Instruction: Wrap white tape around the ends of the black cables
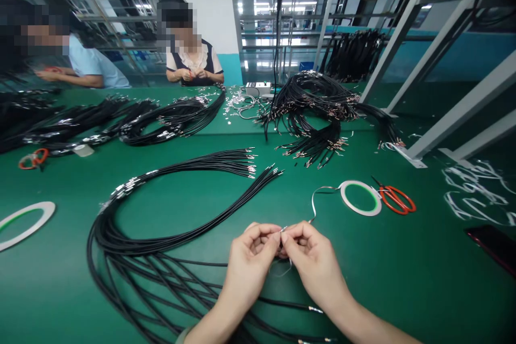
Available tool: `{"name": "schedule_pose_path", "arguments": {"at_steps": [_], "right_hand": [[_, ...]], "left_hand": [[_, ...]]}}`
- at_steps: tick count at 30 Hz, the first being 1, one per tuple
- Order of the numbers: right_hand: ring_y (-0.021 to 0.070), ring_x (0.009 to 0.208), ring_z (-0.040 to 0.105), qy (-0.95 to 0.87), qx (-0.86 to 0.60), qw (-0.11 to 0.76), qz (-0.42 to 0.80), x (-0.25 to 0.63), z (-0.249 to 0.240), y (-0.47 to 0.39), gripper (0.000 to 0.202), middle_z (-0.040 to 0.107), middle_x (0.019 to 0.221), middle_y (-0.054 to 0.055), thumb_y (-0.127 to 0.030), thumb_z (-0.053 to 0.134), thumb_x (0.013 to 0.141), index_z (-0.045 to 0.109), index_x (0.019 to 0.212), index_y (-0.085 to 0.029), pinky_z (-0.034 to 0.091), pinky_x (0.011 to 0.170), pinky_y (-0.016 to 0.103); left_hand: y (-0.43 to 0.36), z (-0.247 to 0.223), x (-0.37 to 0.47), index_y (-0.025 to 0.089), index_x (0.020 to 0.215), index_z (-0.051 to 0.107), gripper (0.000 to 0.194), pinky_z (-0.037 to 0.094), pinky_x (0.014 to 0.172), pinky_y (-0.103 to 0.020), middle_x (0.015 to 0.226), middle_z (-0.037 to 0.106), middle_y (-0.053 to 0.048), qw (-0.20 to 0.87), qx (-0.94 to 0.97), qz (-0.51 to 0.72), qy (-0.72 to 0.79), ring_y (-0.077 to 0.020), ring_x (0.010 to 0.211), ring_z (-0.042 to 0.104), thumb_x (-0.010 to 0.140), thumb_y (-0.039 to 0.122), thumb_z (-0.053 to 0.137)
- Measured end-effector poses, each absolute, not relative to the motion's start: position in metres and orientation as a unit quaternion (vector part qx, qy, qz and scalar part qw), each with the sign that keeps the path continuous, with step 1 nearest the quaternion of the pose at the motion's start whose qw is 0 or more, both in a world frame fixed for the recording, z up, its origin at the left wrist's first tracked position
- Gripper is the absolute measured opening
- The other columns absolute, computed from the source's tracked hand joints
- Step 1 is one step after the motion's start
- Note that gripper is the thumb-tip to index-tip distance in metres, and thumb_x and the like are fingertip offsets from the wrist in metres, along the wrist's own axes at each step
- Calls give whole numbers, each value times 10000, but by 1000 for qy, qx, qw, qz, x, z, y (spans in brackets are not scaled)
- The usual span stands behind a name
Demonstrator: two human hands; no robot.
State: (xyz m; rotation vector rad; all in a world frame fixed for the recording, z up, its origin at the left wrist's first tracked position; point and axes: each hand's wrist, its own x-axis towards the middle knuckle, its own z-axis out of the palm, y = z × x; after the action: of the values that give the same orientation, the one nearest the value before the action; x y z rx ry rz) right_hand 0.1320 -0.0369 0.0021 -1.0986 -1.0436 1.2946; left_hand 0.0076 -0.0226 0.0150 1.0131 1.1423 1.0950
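Observation:
My left hand (pixel 252 258) is pinched closed on the end of a black cable, and its fingertips meet those of my right hand. My right hand (pixel 312 255) pinches a narrow strip of tape (pixel 314 201) against that end. The strip runs up to a white tape roll (pixel 346 205) with a green inner edge. Fingers cover most of the joined spot. A thin pale strand hangs below them. Left of my hands lies a looped bundle of black cables (pixel 161 242), with bare tips at its far ends and silvery wraps partway along.
Orange-handled scissors (pixel 397 200) lie beside the roll. Another tape roll (pixel 44 212) and scissors (pixel 34 158) are at left. Cable piles (pixel 314 97) lie at the back. Metal frame legs (pixel 463 102), pale scraps (pixel 475 193) and a dark phone-like object (pixel 492 247) occupy the right. Two people sit opposite.

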Motion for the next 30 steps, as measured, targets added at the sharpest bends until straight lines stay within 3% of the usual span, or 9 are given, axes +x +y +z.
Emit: {"name": "schedule_pose_path", "arguments": {"at_steps": [5, 12, 17, 23, 27, 30], "right_hand": [[144, 628, 609, -469, -473, 523, 532, 132, 0, -40, 162, 638, 715, 18, -300, 606, 845, 594, 760, -162, 493, 604, 256], [135, 564, 607, -457, -483, 511, 544, 132, 0, -40, 201, 651, 730, 19, -350, 626, 826, 568, 741, -177, 481, 541, 246], [109, 533, 573, -455, -463, 502, 571, 132, -2, -39, 232, 639, 747, 3, -334, 571, 870, 568, 1052, -191, 462, 519, 228], [88, 494, 541, -471, -482, 484, 558, 134, -1, -37, 223, 599, 691, -5, -352, 548, 882, 650, 891, -153, 428, 483, 210], [93, 465, 550, -447, -488, 494, 564, 135, -2, -36, 248, 601, 654, -7, -384, 589, 848, 660, 873, -148, 434, 465, 211], [103, 457, 558, -437, -496, 495, 564, 136, -3, -36, 273, 613, 646, 3, -395, 615, 825, 674, 895, -138, 433, 454, 218]], "left_hand": [[-22, 13, 8, 122, 736, 661, 195, 404, 492, -160, 627, 593, 13, 579, 424, 469, 515, -64, 509, 476, 727, 313, 702], [-18, 11, 5, 125, 759, 657, 226, 364, 487, -152, 592, 576, 30, 584, 392, 472, 531, -55, 491, 441, 723, 342, 707], [-17, 10, 5, 122, 774, 663, 223, 380, 498, -149, 585, 595, 17, 599, 391, 467, 520, -62, 508, 466, 738, 339, 697], [-16, 9, 2, 119, 773, 666, 215, 372, 489, -137, 562, 574, 30, 599, 398, 461, 520, -51, 495, 452, 745, 329, 695], [-15, 9, -2, 138, 936, 665, 281, 462, 631, -177, 738, 640, -7, 635, 397, 458, 479, -86, 641, 566, 708, 286, 735], [-14, 6, -4, 133, 911, 673, 271, 489, 654, -202, 753, 656, -23, 619, 410, 468, 479, -108, 670, 602, 684, 258, 751]]}}
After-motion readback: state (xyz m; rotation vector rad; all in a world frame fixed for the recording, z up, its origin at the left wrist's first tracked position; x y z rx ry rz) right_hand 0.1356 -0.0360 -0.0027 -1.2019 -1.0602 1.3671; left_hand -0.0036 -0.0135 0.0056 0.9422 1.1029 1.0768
